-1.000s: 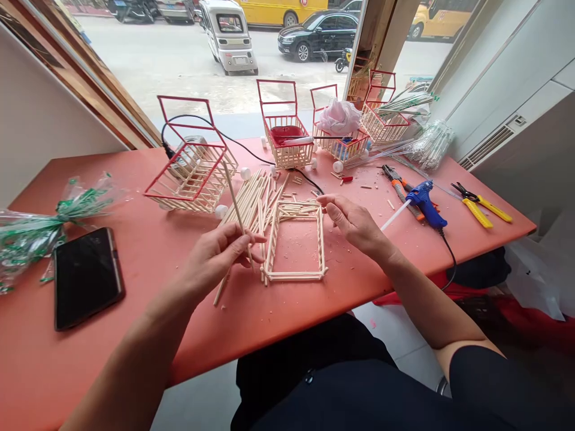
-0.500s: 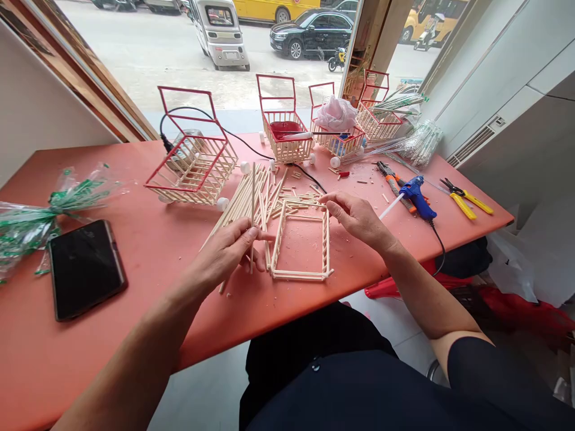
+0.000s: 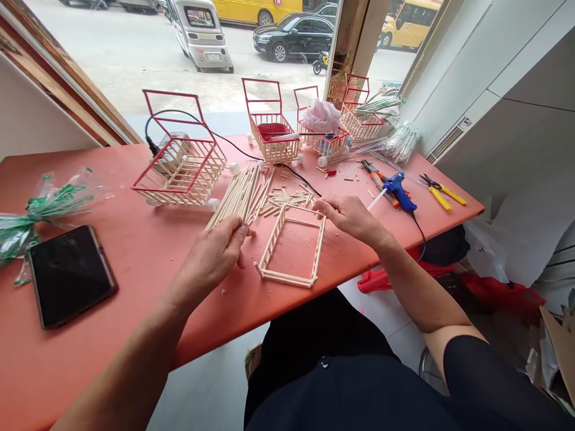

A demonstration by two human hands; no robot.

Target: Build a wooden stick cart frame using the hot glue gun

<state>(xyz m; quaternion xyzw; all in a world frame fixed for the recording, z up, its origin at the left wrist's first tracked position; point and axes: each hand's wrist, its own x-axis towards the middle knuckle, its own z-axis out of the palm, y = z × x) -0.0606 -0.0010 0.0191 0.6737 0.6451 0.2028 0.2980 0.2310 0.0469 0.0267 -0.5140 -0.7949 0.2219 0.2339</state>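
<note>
A rectangular frame of thin wooden sticks (image 3: 291,246) lies flat on the salmon-red table (image 3: 148,251) in front of me. My left hand (image 3: 211,257) rests just left of it, fingers curled on the near ends of a bundle of long wooden sticks (image 3: 236,197). My right hand (image 3: 353,216) pinches the frame's far right corner with thumb and fingers. Short cut stick pieces (image 3: 283,199) lie behind the frame.
Stick baskets with red frames stand behind: one (image 3: 179,164) at left, others (image 3: 272,134) near the window. A blue glue gun (image 3: 398,188), yellow pliers (image 3: 442,193), a black phone (image 3: 69,275) and green-tipped bagged sticks (image 3: 40,206) lie about. A black cable (image 3: 251,157) crosses the table.
My left hand has lowered the single stick it held upright and now lies on the stick bundle. The frame has turned slightly on the table; my right hand stays at its far corner.
</note>
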